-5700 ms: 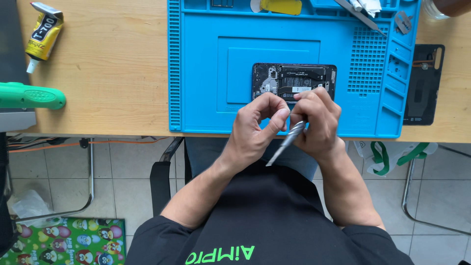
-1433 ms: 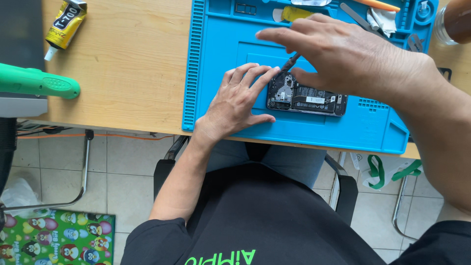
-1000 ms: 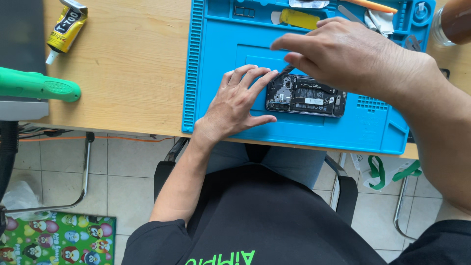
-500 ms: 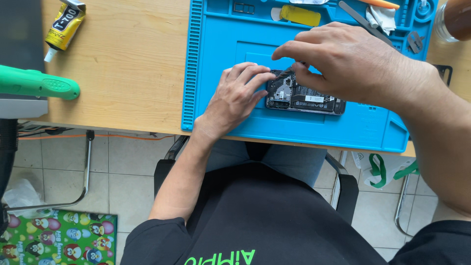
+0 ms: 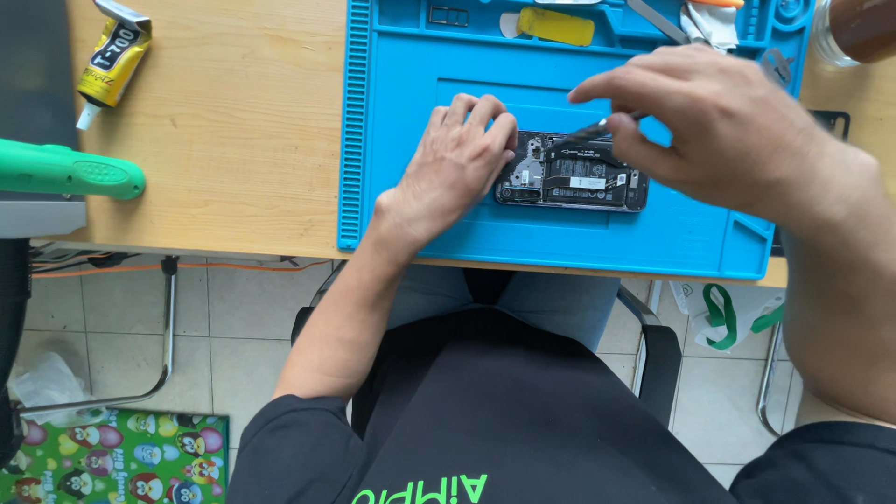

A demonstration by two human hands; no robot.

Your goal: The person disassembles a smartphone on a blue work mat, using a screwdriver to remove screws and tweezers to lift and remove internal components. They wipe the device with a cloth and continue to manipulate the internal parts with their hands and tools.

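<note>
An opened black phone [image 5: 583,179] with its insides showing lies on the blue repair mat [image 5: 411,65]. My left hand [image 5: 453,168] rests flat on the mat, its fingertips pressing the phone's left end. My right hand [image 5: 719,121] hovers above the phone and pinches a slim dark tool [image 5: 583,135], whose tip points down at the phone's upper left part.
The mat lies on a wooden table [image 5: 233,131]. A yellow glue tube [image 5: 112,61] and a green-handled tool [image 5: 65,170] sit at the left. A yellow pick [image 5: 555,25], metal tools and a jar [image 5: 854,28] lie along the mat's top edge.
The view has tilted and closed in. My right hand brought the tool from the mat's upper part down to the phone. My left hand's fingers curled against the phone's left end.
</note>
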